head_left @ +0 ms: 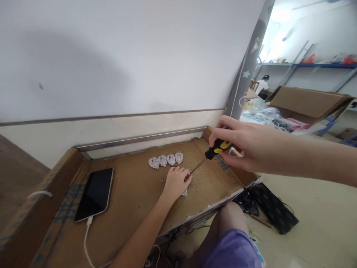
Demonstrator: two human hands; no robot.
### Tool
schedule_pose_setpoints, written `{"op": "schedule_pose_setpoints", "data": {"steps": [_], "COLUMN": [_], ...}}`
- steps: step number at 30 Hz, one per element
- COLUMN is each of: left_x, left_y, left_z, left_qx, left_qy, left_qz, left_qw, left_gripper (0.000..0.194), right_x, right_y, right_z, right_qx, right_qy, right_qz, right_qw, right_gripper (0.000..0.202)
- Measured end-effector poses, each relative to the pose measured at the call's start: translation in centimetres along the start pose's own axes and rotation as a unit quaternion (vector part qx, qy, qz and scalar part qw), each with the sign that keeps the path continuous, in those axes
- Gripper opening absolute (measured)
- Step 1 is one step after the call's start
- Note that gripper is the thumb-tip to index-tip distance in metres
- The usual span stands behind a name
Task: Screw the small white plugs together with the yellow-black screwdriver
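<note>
Phone point(95, 193) left on cardboard point(134, 208), four plugs point(166, 160) behind left hand point(175, 182).

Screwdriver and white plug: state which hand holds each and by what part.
The right hand grips the screwdriver by its black-and-yellow handle. The left hand covers a white plug on the cardboard; exact hold hidden.

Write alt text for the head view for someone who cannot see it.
The right hand holds a screwdriver, tip down at a white part under the left hand on flattened cardboard. Four white plugs and a phone lie nearby.
</note>
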State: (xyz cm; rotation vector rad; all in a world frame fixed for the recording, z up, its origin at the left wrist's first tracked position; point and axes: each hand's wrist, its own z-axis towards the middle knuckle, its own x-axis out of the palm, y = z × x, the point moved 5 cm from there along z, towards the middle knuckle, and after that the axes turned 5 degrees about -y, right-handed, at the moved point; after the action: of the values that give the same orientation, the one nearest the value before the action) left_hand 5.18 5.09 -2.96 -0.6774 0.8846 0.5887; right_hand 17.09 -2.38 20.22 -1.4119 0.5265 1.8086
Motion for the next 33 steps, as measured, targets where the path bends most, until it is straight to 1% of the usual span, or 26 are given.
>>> {"op": "schedule_pose_setpoints", "data": {"steps": [3, 6, 9, 10, 11, 12, 13, 14, 15, 16, 17, 19, 21, 22, 23, 25, 27, 29, 31, 33], "left_x": [-0.5, -1.8, -3.1, -3.5, -3.8, -4.0, -4.1, -4.2, -4.3, -4.3, -4.4, -4.4, -4.3, -4.1, -4.0, -3.7, -3.5, -3.5, -4.0, -4.7], "left_y": [0.3, 1.7, 3.9, 4.6, 5.1, 5.5, 5.8, 6.0, 6.0, 6.0, 6.0, 5.8, 5.6, 5.6, 5.6, 5.6, 5.6, 5.8, 6.2, 6.9], "left_z": [0.2, 0.2, -0.2, -0.4, -0.7, -0.9, -1.2, -1.5, -1.8, -2.1, -2.3, -2.6, -2.8, -2.8, -2.9, -3.0, -3.1, -3.2, -3.3, -3.5], "left_qx": [-0.023, -0.061, -0.103, -0.108, -0.108, -0.103, -0.094, -0.086, -0.081, -0.078, -0.078, -0.079, -0.083, -0.087, -0.092, -0.095, -0.093, -0.091, -0.101, -0.124], "left_qy": [0.001, -0.016, -0.056, -0.068, -0.076, -0.08, -0.078, -0.072, -0.063, -0.053, -0.044, -0.031, -0.02, -0.015, -0.011, -0.002, 0.004, 0.0, -0.027, -0.072], "left_qz": [-0.017, -0.066, -0.123, -0.128, -0.124, -0.112, -0.097, -0.081, -0.067, -0.055, -0.046, -0.036, -0.029, -0.026, -0.023, -0.02, -0.022, -0.029, -0.039, -0.049], "left_qw": [1.0, 0.996, 0.986, 0.984, 0.983, 0.985, 0.988, 0.99, 0.992, 0.994, 0.995, 0.996, 0.996, 0.996, 0.995, 0.995, 0.995, 0.995, 0.994, 0.988], "left_gripper": [0.012, 0.012, 0.013, 0.014, 0.015, 0.015, 0.016, 0.016, 0.016, 0.017, 0.017, 0.016, 0.015, 0.013, 0.012, 0.01, 0.01, 0.011, 0.015, 0.019], "right_x": [-0.1, -1.7, -3.8, -3.9, -3.7, -2.8, -1.3, 0.8, 3.1, 5.8, 8.6, 13.9, 18.0, 19.5, 20.6, 21.8, 22.3, 22.5, 22.8, 23.1], "right_y": [0.5, 0.1, -1.3, -1.9, -2.5, -3.0, -3.4, -3.8, -3.8, -3.7, -3.5, -2.4, -1.4, -1.0, -0.8, -0.9, -1.4, -1.9, -2.2, -2.4], "right_z": [0.1, 0.0, -0.8, -1.4, -2.1, -3.1, -4.1, -5.4, -6.7, -8.0, -9.3, -11.3, -12.5, -12.6, -12.6, -12.0, -11.1, -10.2, -9.8, -9.8], "right_qx": [-0.011, 0.001, 0.039, 0.053, 0.075, 0.095, 0.123, 0.163, 0.188, 0.222, 0.255, 0.3, 0.338, 0.35, 0.362, 0.378, 0.383, 0.382, 0.385, 0.395], "right_qy": [-0.005, -0.032, -0.106, -0.132, -0.159, -0.18, -0.197, -0.216, -0.245, -0.259, -0.265, -0.265, -0.247, -0.232, -0.218, -0.186, -0.156, -0.132, -0.12, -0.117], "right_qz": [-0.011, 0.004, 0.007, 0.004, 0.008, 0.014, 0.033, 0.065, 0.073, 0.081, 0.087, 0.093, 0.102, 0.106, 0.107, 0.111, 0.125, 0.146, 0.162, 0.169], "right_qw": [1.0, 0.999, 0.994, 0.99, 0.984, 0.979, 0.972, 0.961, 0.948, 0.937, 0.926, 0.912, 0.902, 0.901, 0.9, 0.9, 0.902, 0.903, 0.901, 0.895], "right_gripper": [0.02, 0.019, 0.018, 0.017, 0.016, 0.017, 0.018, 0.019, 0.018, 0.017, 0.016, 0.012, 0.008, 0.007, 0.007, 0.014, 0.022, 0.026, 0.026, 0.027]}}
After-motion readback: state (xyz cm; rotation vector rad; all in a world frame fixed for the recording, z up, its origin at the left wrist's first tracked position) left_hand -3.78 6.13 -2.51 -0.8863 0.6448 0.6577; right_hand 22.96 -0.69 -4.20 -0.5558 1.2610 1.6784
